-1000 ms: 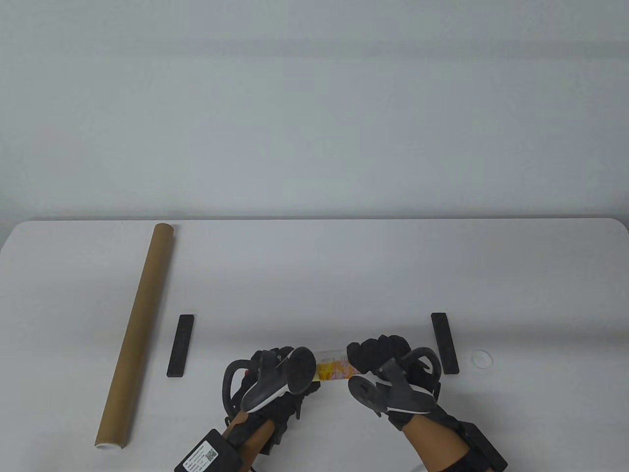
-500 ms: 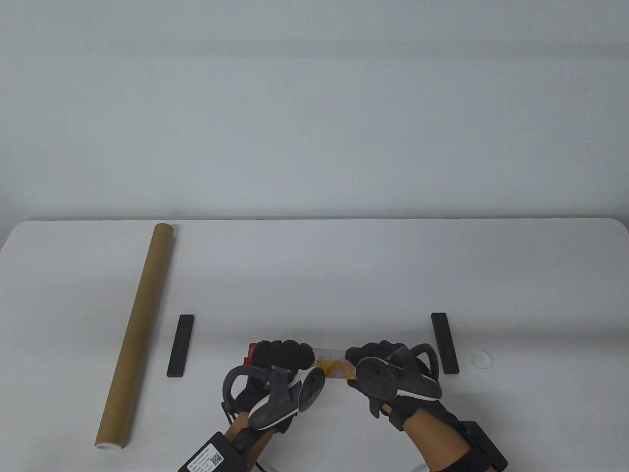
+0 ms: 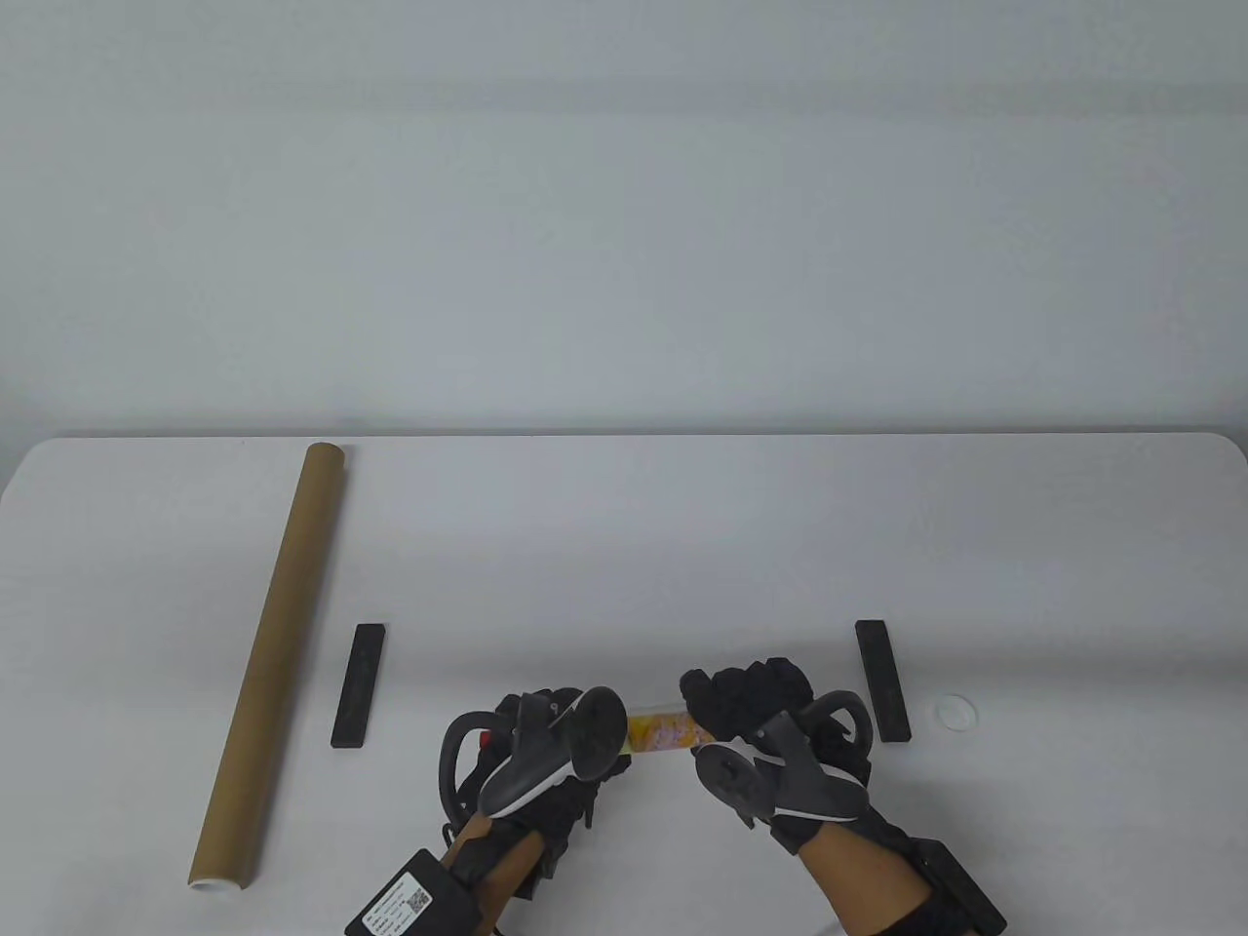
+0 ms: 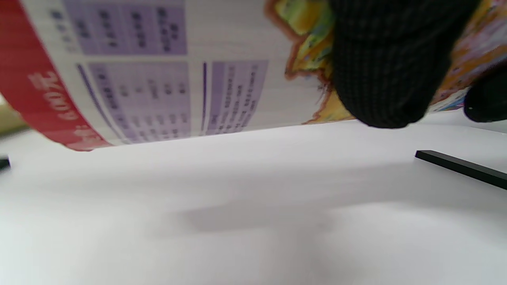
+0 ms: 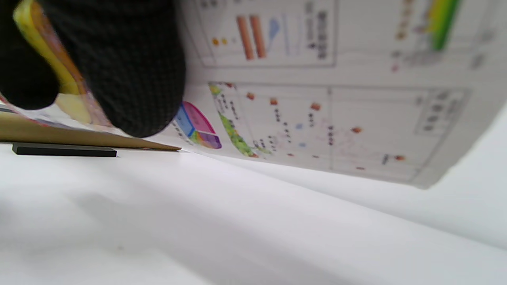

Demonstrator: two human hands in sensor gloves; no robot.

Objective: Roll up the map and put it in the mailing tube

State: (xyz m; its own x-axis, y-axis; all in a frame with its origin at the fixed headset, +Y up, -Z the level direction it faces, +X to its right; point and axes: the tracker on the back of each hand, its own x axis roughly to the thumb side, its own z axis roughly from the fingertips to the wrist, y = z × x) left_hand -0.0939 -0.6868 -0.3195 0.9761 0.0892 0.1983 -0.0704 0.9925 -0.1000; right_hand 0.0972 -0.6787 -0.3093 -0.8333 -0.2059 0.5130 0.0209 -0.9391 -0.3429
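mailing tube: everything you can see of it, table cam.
The mailing tube is a long brown cylinder, cardboard by its look. It lies flat on the white table at the left, running from the near edge to the far side and leaning slightly right. Its near end shows white. Neither hand touches it; a black bar lies just to its right, apart.

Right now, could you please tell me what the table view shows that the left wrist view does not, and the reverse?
Only the table view shows the whole long brown cardboard mailing tube at the table's left, the small clear round cap at the right, both black flat bars, and the right hand. Only the left wrist view shows the rolled colourful paper map's print up close: a red band, purple tables, held above the white table. Both show the map, the left hand gripping it, and the table.
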